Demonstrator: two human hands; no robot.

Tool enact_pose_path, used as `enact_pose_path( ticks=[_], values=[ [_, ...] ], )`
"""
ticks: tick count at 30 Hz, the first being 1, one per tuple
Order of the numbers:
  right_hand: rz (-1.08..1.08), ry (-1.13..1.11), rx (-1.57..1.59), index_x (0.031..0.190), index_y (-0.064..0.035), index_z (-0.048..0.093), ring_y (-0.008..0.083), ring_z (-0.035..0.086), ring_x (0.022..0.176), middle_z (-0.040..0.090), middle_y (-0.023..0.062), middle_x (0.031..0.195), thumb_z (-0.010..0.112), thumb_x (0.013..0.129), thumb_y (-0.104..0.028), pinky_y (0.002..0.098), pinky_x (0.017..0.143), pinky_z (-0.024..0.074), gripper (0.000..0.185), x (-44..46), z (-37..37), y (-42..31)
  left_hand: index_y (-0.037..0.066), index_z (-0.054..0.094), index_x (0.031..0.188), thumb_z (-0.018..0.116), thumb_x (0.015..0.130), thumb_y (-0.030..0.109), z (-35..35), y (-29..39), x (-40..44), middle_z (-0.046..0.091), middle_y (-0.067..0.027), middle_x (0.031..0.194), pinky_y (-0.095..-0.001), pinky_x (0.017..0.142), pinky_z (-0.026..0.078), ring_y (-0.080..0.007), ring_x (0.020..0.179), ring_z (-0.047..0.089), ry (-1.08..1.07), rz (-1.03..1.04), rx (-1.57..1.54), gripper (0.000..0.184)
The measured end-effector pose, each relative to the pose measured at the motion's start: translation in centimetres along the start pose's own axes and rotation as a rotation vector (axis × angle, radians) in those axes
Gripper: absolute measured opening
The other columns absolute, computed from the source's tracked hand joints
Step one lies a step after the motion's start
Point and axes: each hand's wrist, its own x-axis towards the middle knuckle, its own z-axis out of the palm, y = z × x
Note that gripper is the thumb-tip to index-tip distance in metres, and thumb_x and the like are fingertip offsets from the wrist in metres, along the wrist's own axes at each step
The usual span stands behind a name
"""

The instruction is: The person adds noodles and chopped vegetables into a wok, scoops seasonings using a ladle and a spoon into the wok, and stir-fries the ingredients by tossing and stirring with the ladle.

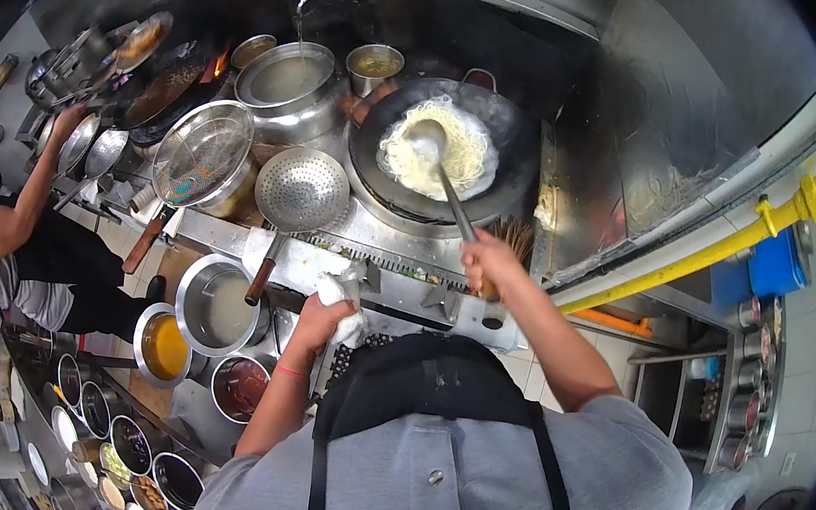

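Observation:
My right hand [489, 264] is closed round the handle of a ladle [454, 200], whose bowl sits among pale noodles [456, 140] in cloudy liquid. Those noodles lie in a large dark wok [520, 157] on the stove. With my left hand [325, 321] I grip a white cloth [346, 310] at the stove's front edge, away from the wok. Close to that hand, a perforated strainer [303, 189] rests on the stovetop with its wooden handle pointing toward me.
A wire-mesh strainer [203, 153] lies over a pot. Behind stands a large pot of water [289, 80] under a tap. A co-worker [27, 242] handles a pan near flames at left. Pots of orange liquid [166, 348] and red sauce [240, 387] stand lower left. A yellow pipe [699, 263] runs along the right.

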Motion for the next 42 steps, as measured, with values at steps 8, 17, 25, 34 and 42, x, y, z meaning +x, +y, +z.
enact_pose_path(
  ticks=[8, 17, 25, 34, 42],
  values=[
    [-0.147, 0.215, -0.292, 0.147, -0.0124, 0.023, 0.0109, 0.039, 0.040, 0.045, 0.0001, 0.061, 0.055, 0.087, -0.005, 0.0291, 0.035, 0.0348, 0.068, 2.8, -0.1, -1.6, -0.001, 0.060, 0.097, 0.067, 0.072, 0.012, -0.2, -0.3, -0.1, 0.063, -0.0064, 0.084, -0.0312, 0.067, 0.049, -0.0166, 0.073, 0.061, -0.065, 0.015, 0.110, 0.029],
    [-0.052, 0.132, -0.044, 0.145, -0.0167, 0.027, 0.0091, 0.038, 0.041, 0.044, 0.0000, 0.062, 0.055, 0.089, -0.006, 0.0261, 0.034, 0.0321, 0.064, -0.9, -1.3, 0.2, -0.001, 0.063, 0.097, 0.066, 0.072, 0.009, -1.4, -0.4, -0.5, 0.065, -0.0066, 0.087, -0.0306, 0.070, 0.049, -0.0167, 0.077, 0.061, -0.001, -0.081, -0.013, 0.027],
    [0.012, -0.049, 0.050, 0.137, -0.0194, 0.035, 0.0069, 0.036, 0.042, 0.044, -0.0020, 0.064, 0.054, 0.090, -0.007, 0.0245, 0.035, 0.0307, 0.052, -2.4, -0.9, 0.8, -0.001, 0.059, 0.100, 0.067, 0.072, 0.012, -0.9, -0.2, 1.1, 0.062, -0.0071, 0.087, -0.0324, 0.069, 0.049, -0.0179, 0.075, 0.061, -0.041, 0.000, 0.099, 0.031],
    [-0.056, -0.016, -0.137, 0.149, -0.0175, 0.020, 0.0088, 0.038, 0.040, 0.044, -0.0002, 0.063, 0.053, 0.088, -0.003, 0.0274, 0.034, 0.0342, 0.070, -1.5, -0.8, 0.3, 0.003, 0.058, 0.095, 0.061, 0.082, 0.018, 1.0, 0.1, 3.7, 0.064, -0.0100, 0.079, -0.0356, 0.061, 0.053, -0.0230, 0.068, 0.064, 0.047, -0.250, -0.224, 0.020],
    [-0.246, 0.243, -0.512, 0.145, -0.0085, 0.030, 0.0111, 0.044, 0.041, 0.054, 0.0044, 0.068, 0.059, 0.083, -0.006, 0.0281, 0.038, 0.0376, 0.068, -1.3, -0.2, 2.5, 0.016, 0.059, 0.103, 0.038, 0.087, 0.044, 4.8, 3.1, 13.5, 0.062, -0.0099, 0.102, -0.0548, 0.085, 0.044, -0.0320, 0.097, 0.058, -0.098, -0.546, -0.451, 0.038]
  ],
)
